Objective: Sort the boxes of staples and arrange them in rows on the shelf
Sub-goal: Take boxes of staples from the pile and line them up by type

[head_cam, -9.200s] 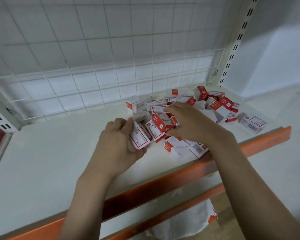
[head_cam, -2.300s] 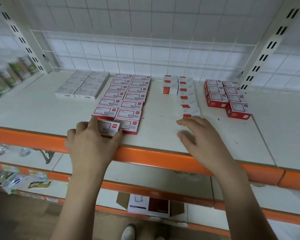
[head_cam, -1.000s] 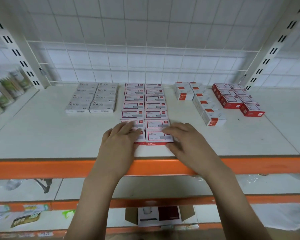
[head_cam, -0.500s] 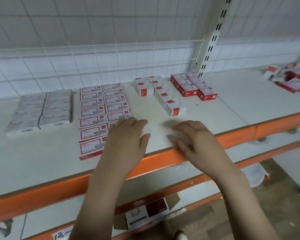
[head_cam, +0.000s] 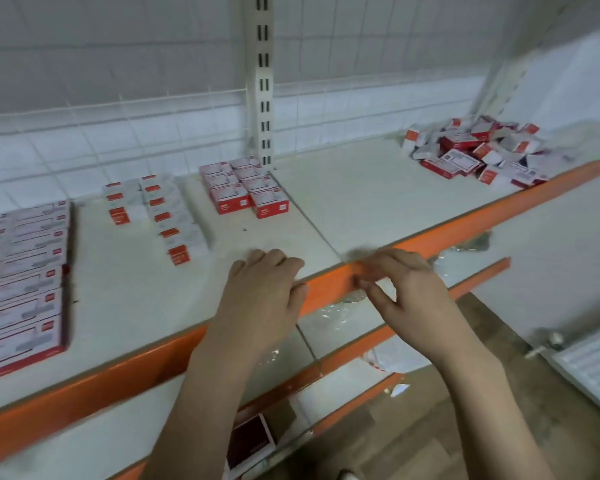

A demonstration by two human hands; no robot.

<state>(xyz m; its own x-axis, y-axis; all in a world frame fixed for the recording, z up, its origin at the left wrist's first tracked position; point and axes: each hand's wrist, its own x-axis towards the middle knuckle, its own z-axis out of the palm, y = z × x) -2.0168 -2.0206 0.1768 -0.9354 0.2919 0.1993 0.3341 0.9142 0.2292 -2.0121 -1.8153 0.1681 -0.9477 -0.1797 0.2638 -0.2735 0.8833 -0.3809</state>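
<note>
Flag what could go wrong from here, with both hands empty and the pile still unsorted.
1. The unsorted pile reaches the shelf's orange front edge; grabbing carelessly could knock boxes off.
2. The single row of small boxes runs skewed; more boxes may drift toward the red-box block.

Change record, shelf (head_cam: 343,188) front:

- Left hand (head_cam: 262,292): now off the wide red-bordered boxes (head_cam: 21,271) it was squaring a second ago; sits further right at the orange front rail (head_cam: 465,223), fingers bent over the edge, holding nothing.
- Right hand (head_cam: 404,289): likewise shifted right, now in front of the rail, fingers loosely curled, empty.
- View: swung right. The unsorted heap of boxes (head_cam: 471,152) now shows in full at the far right; the grey boxes have left the frame at the left edge.
</note>
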